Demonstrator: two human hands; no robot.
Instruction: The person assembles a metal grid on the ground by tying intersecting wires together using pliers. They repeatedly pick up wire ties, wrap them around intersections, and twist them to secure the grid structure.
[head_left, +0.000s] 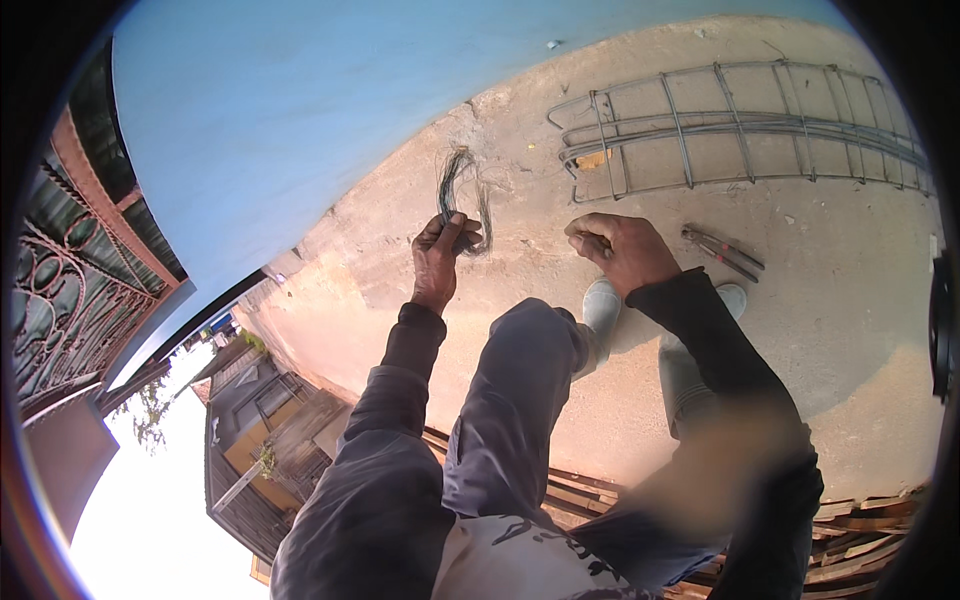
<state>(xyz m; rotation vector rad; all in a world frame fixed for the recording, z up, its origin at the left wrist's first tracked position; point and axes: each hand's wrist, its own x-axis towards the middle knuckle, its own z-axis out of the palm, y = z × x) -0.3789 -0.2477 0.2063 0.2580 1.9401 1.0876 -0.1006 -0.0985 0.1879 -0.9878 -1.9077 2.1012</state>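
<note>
A bundle of thin dark tie wire [452,180] rises from my left hand [438,252], whose fingers and thumb are closed around its lower end. Loose strands bend over and hang beside that hand. To the right, my right hand [632,250] has its fingers curled together against the thumb; whether anything small is pinched there cannot be made out. Just beyond it, a rebar cage [676,130] of long bars and rectangular stirrups lies on the ground. Pincers [712,243] with reddish handles rest on the ground to the right of my right hand, touched by neither hand.
A blue wall [300,100] runs along the far left side. An ornate metal gate [75,270] is at the left edge. Wooden boards [850,550] are stacked at the lower right. My pale boots [601,312] stand on the sandy concrete ground [840,290].
</note>
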